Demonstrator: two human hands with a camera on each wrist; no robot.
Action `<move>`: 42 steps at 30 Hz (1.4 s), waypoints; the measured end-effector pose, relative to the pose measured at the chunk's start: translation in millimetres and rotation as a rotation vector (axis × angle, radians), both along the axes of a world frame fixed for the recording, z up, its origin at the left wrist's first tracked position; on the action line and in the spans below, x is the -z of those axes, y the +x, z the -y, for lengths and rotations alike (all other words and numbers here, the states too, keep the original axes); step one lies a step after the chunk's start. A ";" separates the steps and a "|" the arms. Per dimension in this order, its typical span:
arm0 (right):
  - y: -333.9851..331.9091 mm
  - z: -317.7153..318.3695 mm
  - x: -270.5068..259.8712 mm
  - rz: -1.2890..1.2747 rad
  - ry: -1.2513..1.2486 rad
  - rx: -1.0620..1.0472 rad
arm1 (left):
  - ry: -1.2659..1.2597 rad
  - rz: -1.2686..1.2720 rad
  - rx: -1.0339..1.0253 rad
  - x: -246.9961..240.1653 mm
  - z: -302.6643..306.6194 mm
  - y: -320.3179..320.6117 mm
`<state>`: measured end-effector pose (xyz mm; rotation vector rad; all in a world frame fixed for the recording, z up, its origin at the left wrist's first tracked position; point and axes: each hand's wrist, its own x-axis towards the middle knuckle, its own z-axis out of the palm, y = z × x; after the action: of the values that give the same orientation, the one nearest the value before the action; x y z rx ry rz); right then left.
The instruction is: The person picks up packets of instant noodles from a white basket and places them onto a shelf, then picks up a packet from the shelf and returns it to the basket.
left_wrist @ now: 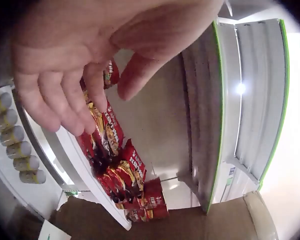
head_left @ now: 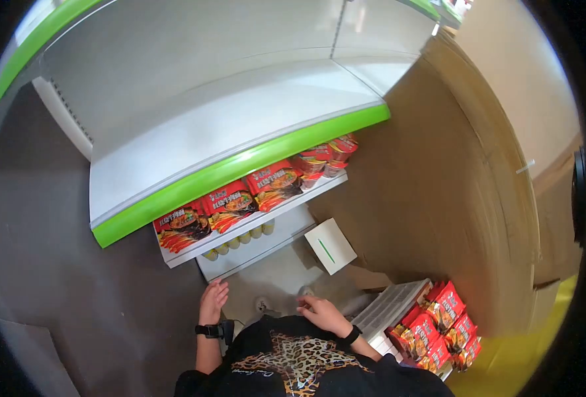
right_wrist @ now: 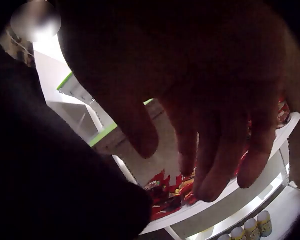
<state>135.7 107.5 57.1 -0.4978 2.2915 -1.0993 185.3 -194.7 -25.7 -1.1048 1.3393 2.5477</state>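
My left hand (head_left: pixel 213 303) hangs in front of the lower shelves, fingers relaxed and holding nothing. Close to my waist, my right hand (head_left: pixel 324 316) is also bare, with its fingers loosely bent. Red instant noodle packets (head_left: pixel 230 206) stand in a row on the shelf under the green-edged board, with red noodle cups (head_left: pixel 326 159) at their right end. In the left wrist view my fingers (left_wrist: pixel 72 107) overlap the packet row without gripping it. The right wrist view is dark; its fingers (right_wrist: pixel 210 175) hang in front of the red packets.
Several cans (head_left: pixel 240 240) line the bottom shelf. A white box (head_left: pixel 331 246) with a green stripe stands on the floor beside it. More red packets (head_left: pixel 432 331) are piled at lower right by a clear plastic bin (head_left: pixel 389 308). Cardboard (head_left: pixel 432 178) walls the right side.
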 end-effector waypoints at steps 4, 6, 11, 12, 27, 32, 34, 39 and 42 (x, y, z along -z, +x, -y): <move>-13.0 10.4 -1.0 0.085 0.022 -0.039 | -0.027 0.014 0.063 -3.4 -2.8 -0.7; -22.6 13.4 0.1 0.069 0.039 -0.063 | -0.025 0.039 0.073 -4.4 -1.7 -6.6; -54.8 14.6 11.5 0.032 -0.020 -0.082 | -0.094 0.028 0.126 -4.0 2.1 -31.2; -64.5 14.6 10.6 0.043 -0.025 -0.078 | -0.098 0.027 0.122 -6.9 0.8 -38.1; -276.3 1.2 88.8 0.596 -0.651 0.460 | 0.024 -0.030 0.186 25.4 -16.2 -226.8; -315.4 6.3 121.9 0.782 -0.799 0.616 | 0.038 0.004 0.153 52.7 -28.1 -263.3; -327.8 10.3 127.1 0.809 -0.800 0.610 | 0.004 0.115 0.115 52.0 -35.1 -271.9; -342.0 22.5 133.0 0.802 -0.809 0.556 | -0.031 0.069 0.082 77.4 -34.8 -274.3; -347.2 28.9 130.4 0.820 -0.773 0.568 | -0.002 0.057 0.074 82.2 -35.1 -276.3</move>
<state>-211.5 78.6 -73.3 0.3455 1.2426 -2.0019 -91.0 -159.6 -107.9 -1.0975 1.3438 2.4449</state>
